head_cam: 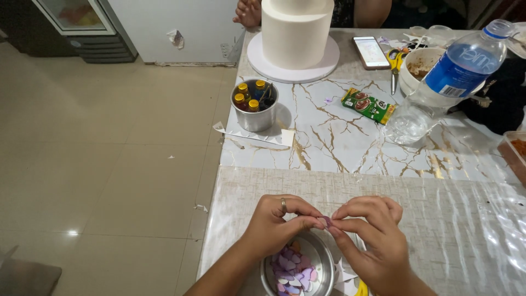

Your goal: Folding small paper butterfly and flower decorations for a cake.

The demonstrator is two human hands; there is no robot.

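Purple petal [326,221] flat between fingers [312,223].

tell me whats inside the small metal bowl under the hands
The metal bowl holds purple and pink petal-shaped pieces; the left hand covers its near-left part.

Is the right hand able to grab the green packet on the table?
Probably yes: bare table lies between the right hand and the green packet, but its fingertips pinch a small purple piece with the left hand.
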